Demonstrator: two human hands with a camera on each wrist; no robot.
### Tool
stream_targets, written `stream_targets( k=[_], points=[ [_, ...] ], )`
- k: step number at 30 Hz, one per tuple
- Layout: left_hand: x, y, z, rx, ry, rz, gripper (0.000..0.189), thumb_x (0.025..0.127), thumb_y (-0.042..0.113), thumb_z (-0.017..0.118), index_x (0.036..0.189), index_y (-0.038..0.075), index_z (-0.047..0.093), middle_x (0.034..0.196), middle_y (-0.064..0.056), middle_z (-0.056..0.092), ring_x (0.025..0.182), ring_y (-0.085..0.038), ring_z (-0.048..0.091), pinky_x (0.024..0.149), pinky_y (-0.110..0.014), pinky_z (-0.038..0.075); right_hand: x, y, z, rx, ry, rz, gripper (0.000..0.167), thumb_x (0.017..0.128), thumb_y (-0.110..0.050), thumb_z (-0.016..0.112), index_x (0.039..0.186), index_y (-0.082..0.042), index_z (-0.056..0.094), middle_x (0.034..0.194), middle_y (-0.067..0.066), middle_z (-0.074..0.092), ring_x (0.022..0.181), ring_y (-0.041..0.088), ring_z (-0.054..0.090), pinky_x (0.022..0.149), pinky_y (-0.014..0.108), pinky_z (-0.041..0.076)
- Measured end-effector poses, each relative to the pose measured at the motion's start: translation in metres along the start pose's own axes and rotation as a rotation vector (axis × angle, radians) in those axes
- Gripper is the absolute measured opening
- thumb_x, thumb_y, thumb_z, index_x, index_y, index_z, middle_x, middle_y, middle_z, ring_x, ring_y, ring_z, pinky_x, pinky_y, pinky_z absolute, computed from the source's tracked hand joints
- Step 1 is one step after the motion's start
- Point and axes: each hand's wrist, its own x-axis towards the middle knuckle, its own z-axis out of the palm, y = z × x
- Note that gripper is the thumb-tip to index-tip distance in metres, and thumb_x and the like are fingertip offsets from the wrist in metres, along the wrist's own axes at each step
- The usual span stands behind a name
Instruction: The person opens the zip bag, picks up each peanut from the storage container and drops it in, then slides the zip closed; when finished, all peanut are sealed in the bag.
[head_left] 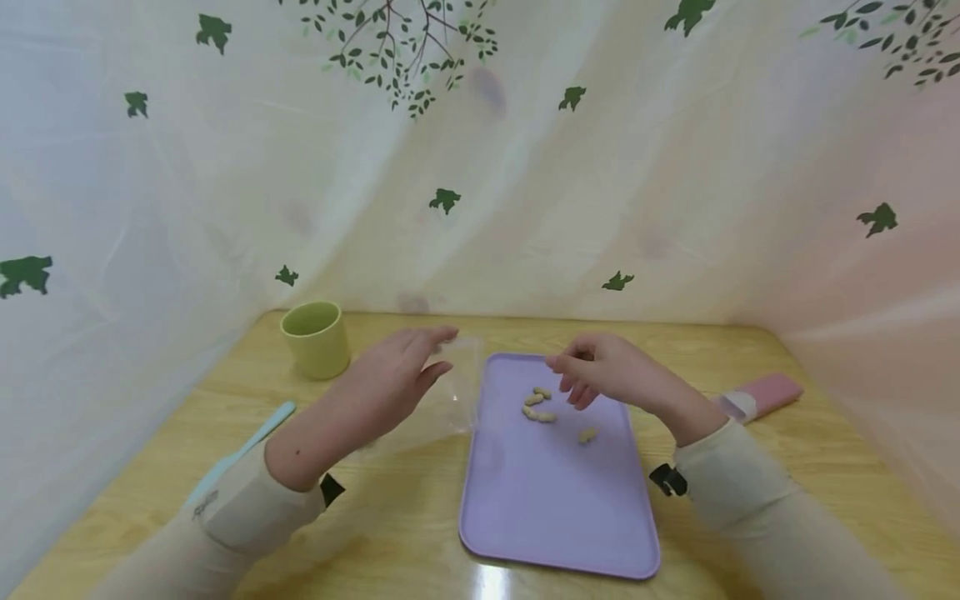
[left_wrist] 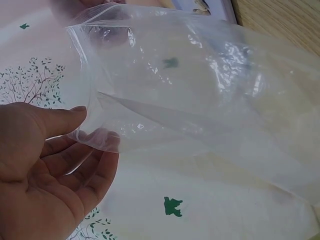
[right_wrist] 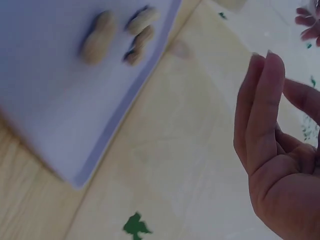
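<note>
My left hand (head_left: 390,379) holds a clear plastic zip bag (left_wrist: 160,85) by its rim, thumb and fingers at the edge, left of the tray. The bag is see-through and its body spreads away from the hand. My right hand (head_left: 611,375) hovers above the far part of a purple tray (head_left: 555,508), fingers bent loosely in the head view. No object shows between its fingers (right_wrist: 265,100) in the right wrist view. Several peanuts in their shells (head_left: 546,417) lie on the tray, one peanut (head_left: 587,436) apart from the others.
A yellow-green cup (head_left: 318,342) stands at the back left of the wooden table (head_left: 390,533). A light blue long-handled utensil (head_left: 240,454) lies by my left forearm. At the right, behind my wrist, lies a pink rolled item (head_left: 768,396) with a pale band.
</note>
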Motion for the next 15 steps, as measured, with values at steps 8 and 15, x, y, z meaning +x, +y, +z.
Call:
stream_targets(
  k=[8,15],
  points=[
    [0.001,0.001,0.000,0.001,-0.018,0.006,0.044,0.103,0.012,0.072,0.142,0.000,0.057,0.135,-0.014,0.074,0.121,-0.032,0.073,0.102,-0.046,0.063,0.001,0.036,-0.010,-0.118,-0.118,0.100,0.030,0.102,-0.030,0.072,0.103,0.000,0.075,0.090,0.011,0.074,0.075,0.018,0.076,0.074,0.032,0.066],
    [0.002,0.002,-0.001,0.000,-0.040,-0.012,0.045,0.103,0.014,0.071,0.144,0.001,0.056,0.137,-0.014,0.072,0.122,-0.032,0.073,0.103,-0.047,0.062,0.002,0.053,-0.009,-0.133,-0.147,0.115,0.023,0.100,-0.023,0.073,0.095,0.000,0.075,0.080,0.007,0.073,0.069,0.015,0.071,0.068,0.031,0.064]
  ],
)
